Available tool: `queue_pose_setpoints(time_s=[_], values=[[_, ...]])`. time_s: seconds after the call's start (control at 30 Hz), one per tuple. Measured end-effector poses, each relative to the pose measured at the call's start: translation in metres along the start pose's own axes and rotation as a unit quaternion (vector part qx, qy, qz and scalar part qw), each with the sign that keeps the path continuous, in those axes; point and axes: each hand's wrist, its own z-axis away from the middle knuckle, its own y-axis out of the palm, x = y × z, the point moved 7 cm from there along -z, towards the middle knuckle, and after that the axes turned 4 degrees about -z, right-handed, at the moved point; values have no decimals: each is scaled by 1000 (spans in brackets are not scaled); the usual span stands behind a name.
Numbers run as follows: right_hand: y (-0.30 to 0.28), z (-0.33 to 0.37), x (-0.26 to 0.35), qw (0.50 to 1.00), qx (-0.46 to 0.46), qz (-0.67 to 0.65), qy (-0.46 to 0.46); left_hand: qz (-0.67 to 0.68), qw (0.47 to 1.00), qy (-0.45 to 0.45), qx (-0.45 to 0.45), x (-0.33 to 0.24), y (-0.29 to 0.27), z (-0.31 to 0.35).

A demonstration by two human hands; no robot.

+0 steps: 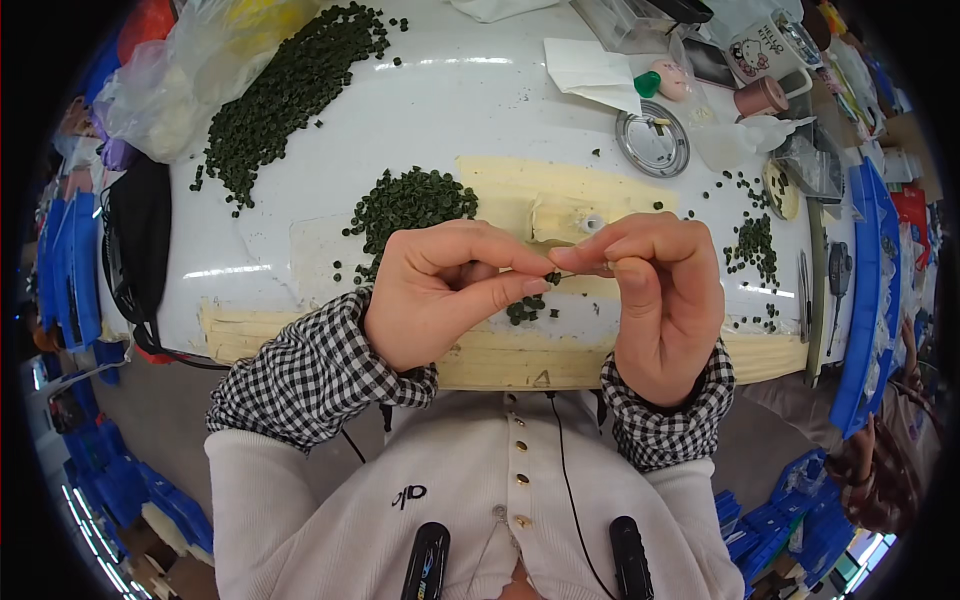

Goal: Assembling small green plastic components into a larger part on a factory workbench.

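Note:
My left hand (430, 290) and my right hand (670, 300) meet above the front of the white table (420, 110). Thumb and forefinger of the left are pinched on a small dark green piece (554, 278). The right hand's fingers are closed beside it, their tips touching the left fingertips; whatever they grip is too small to make out. Just behind my left hand lies a heap of small dark green pieces (415, 205). A few more pieces (524, 308) rest under the hands. Behind the fingertips, a small whitish cylinder (592, 224) stands on a tape-covered block (550, 215).
A larger green heap (290, 95) spreads at the far left by clear plastic bags (165, 90). To the right are a round metal lid (652, 140), scattered green pieces (752, 245), a thread spool (760, 97) and a white mug (762, 50). Blue bins (868, 300) flank the table.

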Motion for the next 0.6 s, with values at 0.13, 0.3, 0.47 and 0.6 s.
queue_pose_setpoints(time_s=[0.13, 0.3, 0.47, 0.6], values=[[0, 0, 0, 1000, 2, 2, -3, 7, 1000, -1, -3, 0, 0, 0], [-19, 3, -3, 991, -130, 1, -9, 11, 1000, -17, -9, -1, 0, 0], [-26, -4, 0, 952, -133, 268, -62, -2, 999, -34, -26, 5, -5, 0], [-17, -7, -7, 933, -71, 346, -66, 11, 998, -48, -44, 7, -6, 0]])
